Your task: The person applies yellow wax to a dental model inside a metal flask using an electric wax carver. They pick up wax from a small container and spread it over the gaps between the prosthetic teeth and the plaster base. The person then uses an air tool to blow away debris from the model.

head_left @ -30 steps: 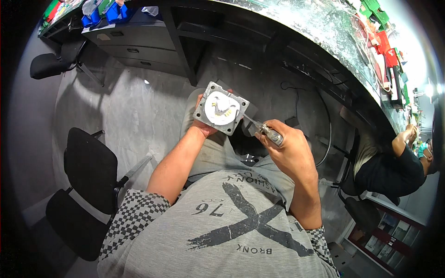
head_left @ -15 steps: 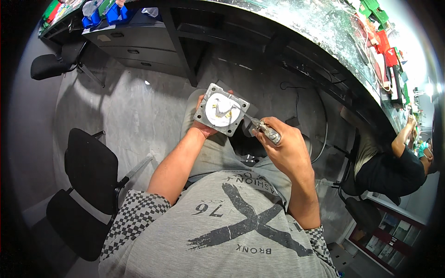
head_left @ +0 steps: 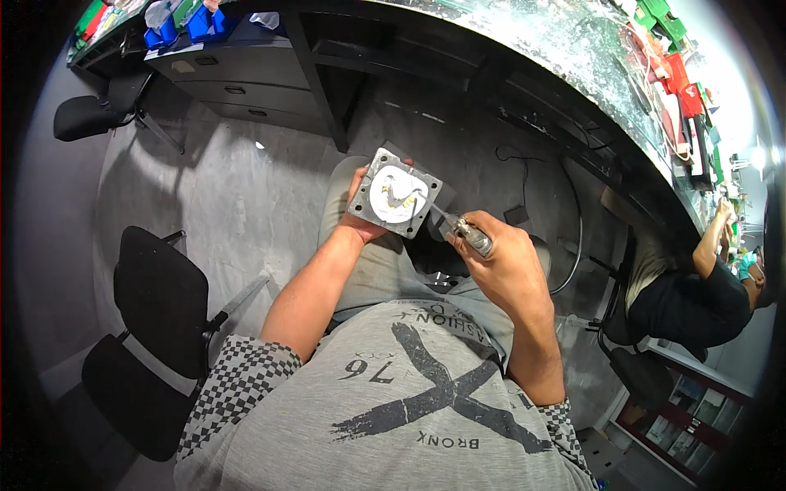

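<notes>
My left hand (head_left: pixel 361 227) holds a square grey metal dental flask (head_left: pixel 366 206) from below and the side, over my lap. White plaster (head_left: pixel 399 214) fills its round opening, with a darker curved ridge and a few yellowish spots in it. The flask has holes at its corners. In my right hand (head_left: pixel 509 260) is a screwdriver-like tool (head_left: pixel 476 240) with a mottled, translucent handle, gripped by curled fingers. Its thin metal shaft points up and left over the flask, with the tip at the right side of the plaster. Whether the tip touches the plaster is hard to make out.
A long workbench (head_left: pixel 524 49) curves along the far side and right, with red and green bins on it. Drawers (head_left: pixel 237 90) stand beneath its left part. Black chairs (head_left: pixel 160 303) are at left. A co-worker (head_left: pixel 688 303) sits at right. A cable (head_left: pixel 580 221) runs over the floor.
The flask has shifted slightly right and turned a little in my left hand. The tool's handle and my right hand have barely moved.
</notes>
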Available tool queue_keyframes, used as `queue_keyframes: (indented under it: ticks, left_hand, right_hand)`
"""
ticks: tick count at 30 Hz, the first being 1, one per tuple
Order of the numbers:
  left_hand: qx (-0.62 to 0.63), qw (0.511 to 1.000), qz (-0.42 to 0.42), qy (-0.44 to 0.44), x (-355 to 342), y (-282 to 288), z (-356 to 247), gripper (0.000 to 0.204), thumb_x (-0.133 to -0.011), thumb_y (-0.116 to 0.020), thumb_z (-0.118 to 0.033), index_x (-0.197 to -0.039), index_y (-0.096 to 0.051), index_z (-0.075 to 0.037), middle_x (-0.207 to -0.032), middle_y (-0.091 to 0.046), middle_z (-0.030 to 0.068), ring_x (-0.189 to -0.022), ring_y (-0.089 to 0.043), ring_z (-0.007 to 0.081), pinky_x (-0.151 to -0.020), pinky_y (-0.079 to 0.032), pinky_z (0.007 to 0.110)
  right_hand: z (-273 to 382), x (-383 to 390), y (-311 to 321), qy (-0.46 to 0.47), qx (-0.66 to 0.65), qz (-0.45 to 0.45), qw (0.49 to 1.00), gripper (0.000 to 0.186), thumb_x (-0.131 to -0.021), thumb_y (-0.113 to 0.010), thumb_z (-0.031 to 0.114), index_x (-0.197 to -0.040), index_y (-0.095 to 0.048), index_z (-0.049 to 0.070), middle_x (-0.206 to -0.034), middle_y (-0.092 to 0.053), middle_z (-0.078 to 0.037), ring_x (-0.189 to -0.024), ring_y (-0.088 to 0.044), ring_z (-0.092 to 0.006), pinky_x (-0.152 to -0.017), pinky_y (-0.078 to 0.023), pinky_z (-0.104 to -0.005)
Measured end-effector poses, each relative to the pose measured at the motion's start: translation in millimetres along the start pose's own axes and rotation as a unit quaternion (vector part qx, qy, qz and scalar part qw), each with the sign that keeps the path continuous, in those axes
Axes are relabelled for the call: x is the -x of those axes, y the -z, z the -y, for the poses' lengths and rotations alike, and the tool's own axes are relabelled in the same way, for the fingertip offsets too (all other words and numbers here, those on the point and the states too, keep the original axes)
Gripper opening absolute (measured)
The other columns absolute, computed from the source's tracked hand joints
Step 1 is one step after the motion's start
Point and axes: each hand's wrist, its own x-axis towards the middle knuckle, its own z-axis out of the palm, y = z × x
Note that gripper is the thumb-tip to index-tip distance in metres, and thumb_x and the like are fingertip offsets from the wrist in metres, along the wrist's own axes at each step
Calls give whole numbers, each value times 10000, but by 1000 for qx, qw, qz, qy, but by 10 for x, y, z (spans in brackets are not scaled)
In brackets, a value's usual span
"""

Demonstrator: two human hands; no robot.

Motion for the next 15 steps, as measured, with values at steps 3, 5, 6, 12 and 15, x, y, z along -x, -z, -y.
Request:
queue_keyframes:
  ticks: [3,5,6,12,15]
  left_hand:
    - [10,1000,3,7,7,13,-7,736,-951,-379,-584,-1445,-512,-55,-1385,-597,166,-1254,-598,344,-1072,-488,514]
    - [12,1000,5,7,4,24,-9,736,-951,-384,-583,-1448,-509,-56,-1383,-598,168,-1256,-597,344,-1071,-489,515]
    - [13,1000,5,6,1,29,-11,735,-950,-389,-582,-1450,-506,-57,-1380,-599,171,-1259,-596,345,-1070,-490,517]
    - [-2,999,38,14,-13,76,-22,682,-959,-400,-548,-1436,-527,-77,-1432,-573,121,-1280,-578,344,-1073,-486,525]
    - [-28,999,23,9,-16,103,-18,707,-942,-436,-553,-1443,-513,-60,-1402,-588,155,-1269,-588,350,-1071,-489,524]
  right_hand:
    - [16,-13,7,5,4,4,1000,224,-914,-714,233,-1006,-685,31,-894,-710,-203,-844,-684,-414,-716,-529,-478]
    - [16,-12,5,6,9,16,1000,218,-915,-711,231,-1002,-684,33,-896,-711,-202,-845,-683,-414,-717,-529,-478]
    - [14,-10,1,2,8,18,1000,215,-913,-711,228,-999,-684,33,-897,-711,-203,-845,-683,-414,-718,-529,-479]
    - [36,-6,8,-17,9,20,1000,212,-907,-713,222,-996,-683,32,-892,-709,-209,-845,-682,-416,-718,-528,-484]
    - [34,-16,-4,-12,18,12,1000,208,-906,-714,219,-991,-686,31,-880,-708,-213,-837,-682,-418,-714,-528,-485]
